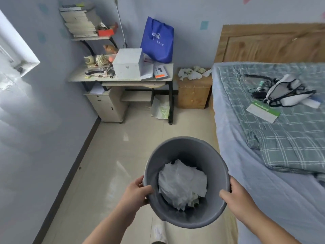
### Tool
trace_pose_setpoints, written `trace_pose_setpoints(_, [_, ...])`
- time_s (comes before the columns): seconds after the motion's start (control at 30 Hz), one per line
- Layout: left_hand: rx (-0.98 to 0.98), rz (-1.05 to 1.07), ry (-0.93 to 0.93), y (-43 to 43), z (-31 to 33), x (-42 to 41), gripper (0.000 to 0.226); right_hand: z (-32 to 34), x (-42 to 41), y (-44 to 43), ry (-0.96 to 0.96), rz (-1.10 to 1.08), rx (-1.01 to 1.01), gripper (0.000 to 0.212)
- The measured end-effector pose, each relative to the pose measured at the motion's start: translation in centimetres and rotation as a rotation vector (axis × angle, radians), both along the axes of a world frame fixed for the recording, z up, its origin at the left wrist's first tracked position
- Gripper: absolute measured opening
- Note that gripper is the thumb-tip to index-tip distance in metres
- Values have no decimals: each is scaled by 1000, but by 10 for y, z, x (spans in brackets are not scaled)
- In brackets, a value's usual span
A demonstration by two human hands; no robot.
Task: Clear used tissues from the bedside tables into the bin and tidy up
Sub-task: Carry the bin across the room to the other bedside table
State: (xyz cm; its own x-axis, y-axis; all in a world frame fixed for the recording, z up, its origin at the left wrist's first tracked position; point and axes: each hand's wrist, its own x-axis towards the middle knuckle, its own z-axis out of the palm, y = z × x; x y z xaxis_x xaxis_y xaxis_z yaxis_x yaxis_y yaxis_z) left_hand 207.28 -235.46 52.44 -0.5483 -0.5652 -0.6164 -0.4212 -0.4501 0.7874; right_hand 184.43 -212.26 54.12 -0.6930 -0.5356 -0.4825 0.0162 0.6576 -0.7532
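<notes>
A round grey bin (177, 148) is held up in front of me over the floor, tilted toward me. White crumpled tissues (182, 184) fill its bottom. My left hand (139, 192) grips the bin's left rim, thumb inside. On the right rim sits my right hand (235, 196), also gripping. Further off, a wooden bedside table (193, 94) stands between the desk and the bed, with several crumpled white tissues (191, 73) on its top.
A cluttered desk (123, 79) with a grey box (128, 64) and a blue bag (158, 39) stands at the back wall. The bed (263, 138) runs along the right with a bag and papers on it. Tiled floor (123, 147) lies between wall and bed.
</notes>
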Motion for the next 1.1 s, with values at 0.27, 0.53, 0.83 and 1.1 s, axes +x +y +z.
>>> trace_pose_setpoints(0.27, [-19,-264,42,-131,16,-151,41,13,-90,-73,13,-200,8,37])
trace_pose_setpoints(0.53, [-11,-303,-42,-194,-11,-290,43,-15,-220,-137,-80,-266,23,38])
trace_pose_setpoints(0.83, [-24,-210,-11,-281,-4,-456,44,3,-426,-242,-50,-122,8,35])
trace_pose_setpoints(1.1, [24,-172,13,-362,-23,-576,43,-8,-542,-327,-43,-138,12,42])
